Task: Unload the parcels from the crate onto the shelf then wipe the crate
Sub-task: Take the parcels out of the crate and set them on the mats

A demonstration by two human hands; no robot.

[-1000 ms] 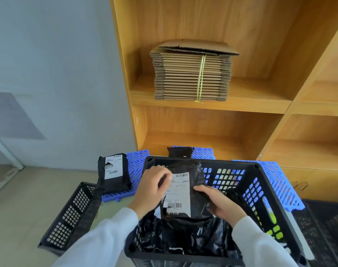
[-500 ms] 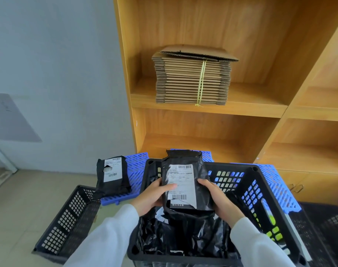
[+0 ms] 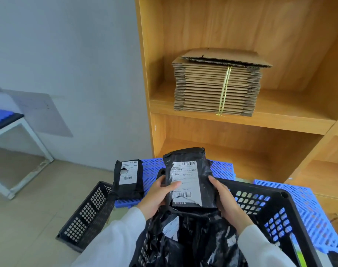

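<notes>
Both hands, left [image 3: 154, 197] and right [image 3: 224, 201], grip a black plastic-wrapped parcel with a white label [image 3: 187, 180] just above the black perforated plastic crate [image 3: 268, 207]. More black wrapped parcels [image 3: 193, 241] remain inside the crate, the wooden shelf [image 3: 247, 120] beyond it holds none, so unloading looks early and wiping undone.

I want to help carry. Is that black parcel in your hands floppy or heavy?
Probably soft outside: the parcel has crinkled plastic wrap. It seems to hold its shape upright, so something firm may be inside. Likely light, since both hands' fingers hold it loosely.
</notes>
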